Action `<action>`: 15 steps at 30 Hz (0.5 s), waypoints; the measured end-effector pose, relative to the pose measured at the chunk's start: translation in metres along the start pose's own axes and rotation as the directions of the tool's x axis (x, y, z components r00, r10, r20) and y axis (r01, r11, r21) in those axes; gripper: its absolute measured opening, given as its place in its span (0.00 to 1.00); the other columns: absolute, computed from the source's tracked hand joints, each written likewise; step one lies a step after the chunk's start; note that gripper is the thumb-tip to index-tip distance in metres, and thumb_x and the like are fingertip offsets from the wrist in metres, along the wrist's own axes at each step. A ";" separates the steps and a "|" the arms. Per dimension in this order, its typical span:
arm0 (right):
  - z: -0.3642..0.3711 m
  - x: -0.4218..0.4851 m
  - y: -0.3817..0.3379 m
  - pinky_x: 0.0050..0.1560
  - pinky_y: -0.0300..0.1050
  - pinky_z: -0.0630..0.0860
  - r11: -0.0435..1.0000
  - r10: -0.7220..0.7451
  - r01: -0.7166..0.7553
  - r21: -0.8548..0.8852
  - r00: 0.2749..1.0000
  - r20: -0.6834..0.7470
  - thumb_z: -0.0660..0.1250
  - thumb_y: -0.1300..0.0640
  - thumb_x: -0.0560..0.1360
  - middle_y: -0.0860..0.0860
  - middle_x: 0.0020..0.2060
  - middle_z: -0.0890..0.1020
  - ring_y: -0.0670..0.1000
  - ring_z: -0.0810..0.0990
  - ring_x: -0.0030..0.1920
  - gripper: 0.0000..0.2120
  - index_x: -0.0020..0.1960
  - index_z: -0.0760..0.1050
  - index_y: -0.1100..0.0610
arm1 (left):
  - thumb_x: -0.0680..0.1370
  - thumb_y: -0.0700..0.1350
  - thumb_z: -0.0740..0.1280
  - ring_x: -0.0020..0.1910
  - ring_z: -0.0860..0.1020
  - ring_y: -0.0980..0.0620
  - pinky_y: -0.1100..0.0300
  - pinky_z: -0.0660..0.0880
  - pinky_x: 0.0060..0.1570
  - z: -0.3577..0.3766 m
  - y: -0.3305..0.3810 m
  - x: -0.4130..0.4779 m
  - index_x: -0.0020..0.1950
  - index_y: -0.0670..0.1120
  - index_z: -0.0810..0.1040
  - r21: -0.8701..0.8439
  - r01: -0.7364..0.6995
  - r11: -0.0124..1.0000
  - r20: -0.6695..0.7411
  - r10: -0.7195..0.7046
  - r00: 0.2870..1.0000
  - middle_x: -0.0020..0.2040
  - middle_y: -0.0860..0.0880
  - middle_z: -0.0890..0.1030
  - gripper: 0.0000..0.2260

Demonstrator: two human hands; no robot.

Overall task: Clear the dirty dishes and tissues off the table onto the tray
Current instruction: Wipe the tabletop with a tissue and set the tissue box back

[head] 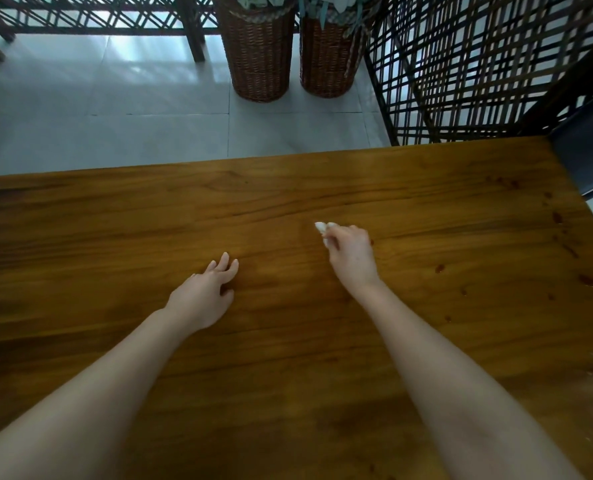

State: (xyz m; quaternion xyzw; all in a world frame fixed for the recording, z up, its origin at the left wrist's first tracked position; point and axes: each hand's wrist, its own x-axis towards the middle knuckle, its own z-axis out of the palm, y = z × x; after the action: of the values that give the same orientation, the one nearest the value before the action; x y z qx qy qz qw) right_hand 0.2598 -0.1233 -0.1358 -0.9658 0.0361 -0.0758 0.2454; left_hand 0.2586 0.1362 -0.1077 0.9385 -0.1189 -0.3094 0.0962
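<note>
R hand (352,252) grips tissue (321,226); baskets (260,57) hold green stuff (253,0).

Reaching forward, forearms bare. Holding left hand (201,296) palm-down, fingers loosely spread. Pinching white tissue (321,226) in curled right hand (352,252).

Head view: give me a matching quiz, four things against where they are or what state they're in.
1 left hand
2 right hand
3 wicker baskets
4 reddish drops

a on the tiled floor beyond the table
b pinching a white tissue
c on the table, right side
d fingers spread, holding nothing

Pairs: 1-d, 2-b, 3-a, 4-c
</note>
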 end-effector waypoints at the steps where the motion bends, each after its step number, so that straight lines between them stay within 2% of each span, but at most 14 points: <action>1: -0.008 -0.003 0.013 0.52 0.48 0.75 0.998 0.055 -0.056 -0.017 0.998 -0.027 0.66 0.64 0.76 0.52 0.40 0.82 0.51 0.78 0.42 0.05 0.47 0.80 0.59 | 0.82 0.45 0.58 0.77 0.52 0.50 0.51 0.59 0.73 0.000 0.000 0.000 0.79 0.53 0.50 0.002 -0.005 1.000 -0.001 0.005 1.000 0.79 0.52 0.46 0.27; 5: -0.036 -0.018 0.059 0.54 0.50 0.75 0.959 0.277 -0.281 -0.033 0.956 -0.096 0.65 0.66 0.75 0.53 0.43 0.81 0.50 0.74 0.47 0.08 0.52 0.80 0.59 | 0.82 0.45 0.58 0.77 0.52 0.50 0.50 0.62 0.72 -0.002 0.000 -0.001 0.79 0.53 0.50 0.005 -0.027 1.000 0.004 0.027 1.000 0.79 0.53 0.46 0.27; 9: -0.037 -0.028 0.062 0.52 0.45 0.74 0.898 0.438 -0.440 0.017 0.889 -0.132 0.64 0.65 0.76 0.56 0.48 0.78 0.52 0.74 0.51 0.09 0.55 0.79 0.59 | 0.82 0.44 0.57 0.77 0.52 0.50 0.50 0.64 0.71 -0.002 0.000 -0.003 0.79 0.53 0.49 0.011 -0.040 0.999 -0.006 0.040 0.999 0.79 0.53 0.45 0.27; 11: -0.031 -0.032 0.049 0.51 0.45 0.75 0.888 0.459 -0.456 0.051 0.878 -0.139 0.63 0.65 0.77 0.56 0.47 0.78 0.49 0.73 0.49 0.08 0.53 0.79 0.59 | 0.82 0.44 0.57 0.77 0.51 0.50 0.50 0.65 0.71 -0.002 0.000 -0.003 0.79 0.52 0.49 0.013 -0.050 0.999 -0.006 0.050 0.999 0.79 0.53 0.45 0.27; 15: -0.018 -0.048 0.019 0.47 0.45 0.76 0.933 0.359 -0.356 0.045 0.922 -0.147 0.63 0.67 0.76 0.56 0.43 0.81 0.52 0.75 0.47 0.07 0.51 0.79 0.62 | 0.82 0.45 0.57 0.77 0.51 0.49 0.51 0.64 0.71 -0.001 0.000 -0.003 0.79 0.52 0.49 0.036 -0.055 0.998 -0.014 0.056 0.998 0.79 0.52 0.45 0.27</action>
State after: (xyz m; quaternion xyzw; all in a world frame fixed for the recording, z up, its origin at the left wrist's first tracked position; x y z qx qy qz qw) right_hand 0.2084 -0.1434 -0.1359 -0.9322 0.2295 -0.1038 0.2598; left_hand 0.2573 0.1375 -0.1055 0.9388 -0.1497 -0.2974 0.0889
